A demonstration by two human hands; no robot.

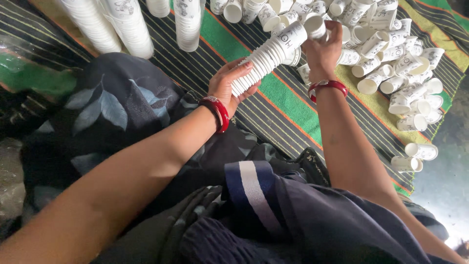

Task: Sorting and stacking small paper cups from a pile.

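I see my left hand [229, 83] wrapped around the lower end of a long nested stack of white paper cups [267, 55], fingers curled narrow about it, while the stack slants up and away over the striped mat [288, 105]. My right hand [323, 46] is at the stack's top end, fingers closed on a single cup [314, 24] right at the mouth of the topmost cup. The stack is held only at its base, so its far end hangs free above the mat; if my left grip loosens or tilts further, I judge the upper cups could slide off and scatter. The single cup looks slightly off-axis to the stack, and pushed in crooked it could jam, crease a rim or knock the top cups loose. Beyond the stack, on the far side of the mat, lies a heap of loose cups [391, 58], many on their sides; a swing of the stack's end could sweep some off the mat's edge onto the bare floor [442, 186]. Left of the stack, finished columns of cups [128, 24] stand close together, and a stray elbow could tip them.
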